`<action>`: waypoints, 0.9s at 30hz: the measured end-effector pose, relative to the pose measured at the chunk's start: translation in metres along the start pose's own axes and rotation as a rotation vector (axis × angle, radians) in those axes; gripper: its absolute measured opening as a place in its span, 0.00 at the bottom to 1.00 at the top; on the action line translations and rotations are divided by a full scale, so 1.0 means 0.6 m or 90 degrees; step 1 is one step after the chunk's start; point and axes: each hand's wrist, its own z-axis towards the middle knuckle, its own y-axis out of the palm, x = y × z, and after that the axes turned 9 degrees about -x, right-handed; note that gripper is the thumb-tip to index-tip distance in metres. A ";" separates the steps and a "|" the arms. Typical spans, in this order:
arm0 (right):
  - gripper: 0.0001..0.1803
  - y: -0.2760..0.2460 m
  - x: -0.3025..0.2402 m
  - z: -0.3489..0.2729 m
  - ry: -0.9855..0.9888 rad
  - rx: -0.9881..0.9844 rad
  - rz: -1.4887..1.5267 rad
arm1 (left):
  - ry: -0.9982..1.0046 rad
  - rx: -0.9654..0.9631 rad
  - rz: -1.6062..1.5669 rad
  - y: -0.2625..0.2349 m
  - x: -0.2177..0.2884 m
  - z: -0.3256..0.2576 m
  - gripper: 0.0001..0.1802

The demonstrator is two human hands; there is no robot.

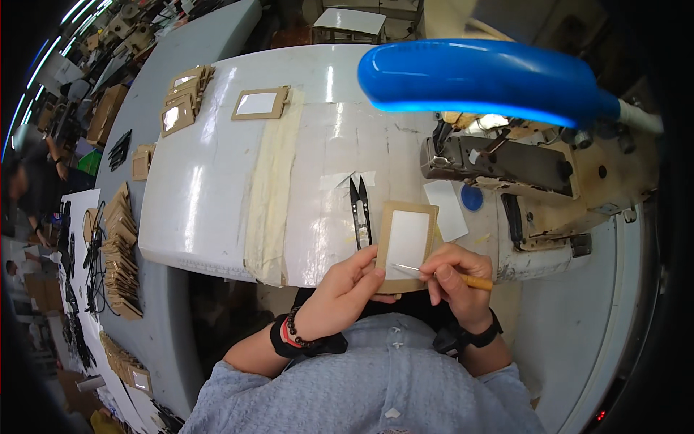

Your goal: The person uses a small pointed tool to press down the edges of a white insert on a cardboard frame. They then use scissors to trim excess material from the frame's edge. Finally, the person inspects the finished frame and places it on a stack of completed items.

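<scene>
Left hand [350, 291]: thumb and fingers pinched on the lower left edge of the tan-bordered panel [410, 235], located between both hands. Right hand [459, 278]: fingers closed round an orange-handled pointed tool [477, 282], tip at panel's lower part; contact uncertain. Handling, as judged: edge steady, tip shallow, pressure light, white face unscratched. Left of panel: black snips [360, 210]. Right: white card [447, 211], blue disc [472, 198].

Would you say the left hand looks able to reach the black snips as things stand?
Probably yes: the snips lie just beyond the left hand with nothing seen between, though it would likely have to release the tan frame first.
</scene>
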 end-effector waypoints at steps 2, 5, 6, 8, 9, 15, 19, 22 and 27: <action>0.10 0.001 0.004 0.001 0.003 -0.001 -0.001 | 0.002 0.009 0.002 0.002 0.001 -0.004 0.20; 0.09 0.002 0.007 0.002 0.001 0.002 -0.007 | 0.007 0.015 0.004 0.006 0.005 -0.006 0.20; 0.09 0.002 0.008 0.002 -0.001 0.001 -0.006 | 0.007 0.018 0.007 0.008 0.006 -0.007 0.20; 0.09 0.004 0.008 0.002 -0.001 0.001 -0.010 | 0.009 0.023 0.015 0.010 0.007 -0.008 0.20; 0.09 0.005 0.007 0.003 0.001 0.000 -0.014 | 0.012 0.024 0.019 0.010 0.007 -0.009 0.20; 0.09 0.006 0.010 0.002 0.003 -0.003 -0.034 | 0.023 0.025 0.015 0.010 0.004 -0.011 0.21; 0.15 0.006 0.012 0.005 -0.027 -0.017 -0.063 | 0.017 0.023 0.004 0.011 0.011 -0.014 0.22; 0.14 0.008 0.012 0.008 -0.056 -0.028 -0.093 | 0.022 0.012 -0.004 0.011 0.014 -0.015 0.23; 0.13 0.012 0.010 0.012 -0.064 -0.032 -0.103 | 0.022 0.014 -0.023 0.008 0.013 -0.018 0.24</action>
